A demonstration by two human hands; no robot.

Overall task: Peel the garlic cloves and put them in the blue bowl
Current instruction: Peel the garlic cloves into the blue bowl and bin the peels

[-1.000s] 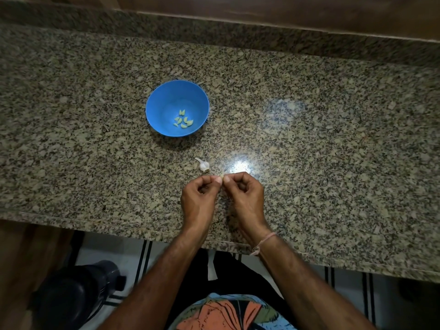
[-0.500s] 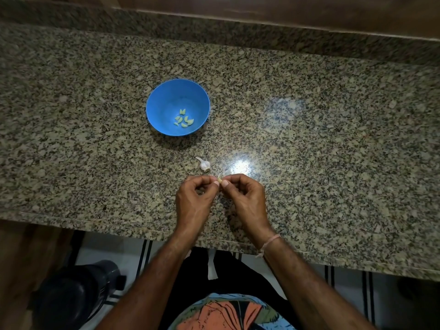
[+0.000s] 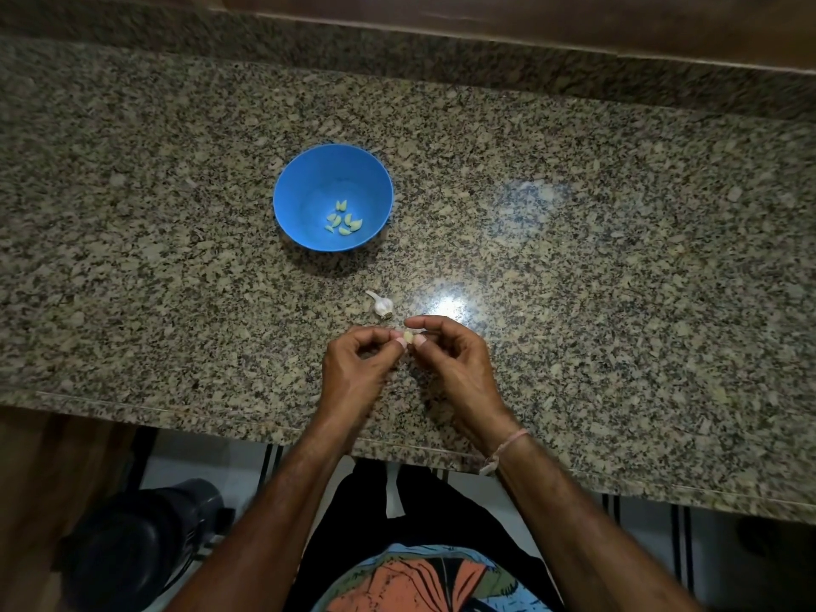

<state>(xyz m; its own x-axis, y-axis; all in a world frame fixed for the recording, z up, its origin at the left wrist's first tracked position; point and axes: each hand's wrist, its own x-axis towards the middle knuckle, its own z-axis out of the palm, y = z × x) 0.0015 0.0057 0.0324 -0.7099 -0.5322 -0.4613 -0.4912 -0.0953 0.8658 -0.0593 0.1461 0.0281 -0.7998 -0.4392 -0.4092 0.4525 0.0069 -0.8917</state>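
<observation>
A blue bowl [image 3: 289,187] stands on the granite counter and holds several peeled garlic cloves [image 3: 343,222]. Nearer to me lies the small white remainder of a garlic head [image 3: 382,304] with its stem pointing left. Just below it my left hand [image 3: 355,368] and my right hand [image 3: 455,362] meet fingertip to fingertip. Both pinch one pale garlic clove [image 3: 408,336] between thumbs and forefingers, a little above the counter.
The granite counter [image 3: 574,267] runs the full width, with a raised back ledge [image 3: 485,68] and a front edge just under my wrists. A bright light reflection [image 3: 450,304] sits right of the garlic head. A dark round object [image 3: 137,545] stands on the floor, lower left.
Both hands have stayed together over the same spot, working the clove. The pale clove now shows more plainly between the fingertips. Bowl and garlic head have not moved.
</observation>
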